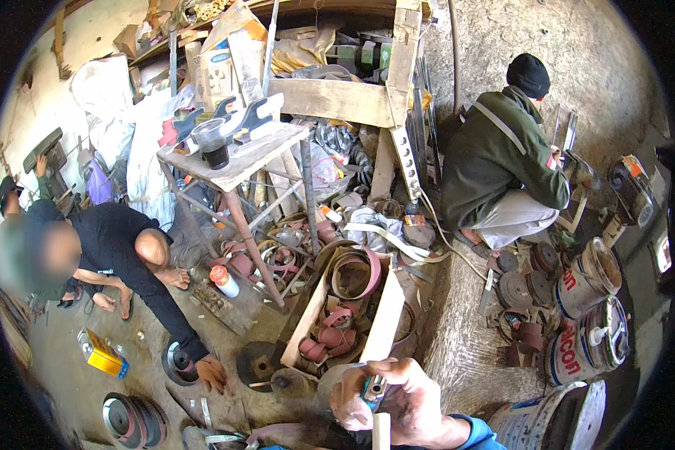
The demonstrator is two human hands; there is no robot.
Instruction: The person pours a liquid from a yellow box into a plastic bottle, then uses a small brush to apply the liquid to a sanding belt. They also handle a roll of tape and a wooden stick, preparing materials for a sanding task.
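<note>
Metal, likely light and stiff, the piece (pixel 375 388) is pinched between right fingers (pixel 418 386), best by its sides; left fingers (pixel 345 403) cannot be judged.

I'm in a cluttered workshop: just beyond my right hand (pixel 416 401) lies a wooden box (pixel 384 319) of reddish, abrasive-looking rolls (pixel 339 341); to that hand's right are round discs (pixel 514 291) and dirty buckets (pixel 586 279); farther off, ahead and left, stands a worn work table (pixel 256 160).

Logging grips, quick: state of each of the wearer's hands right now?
Left hand: at the small teal-and-metal piece; grip cannot be told.
Right hand: closed, holding that piece.
</note>
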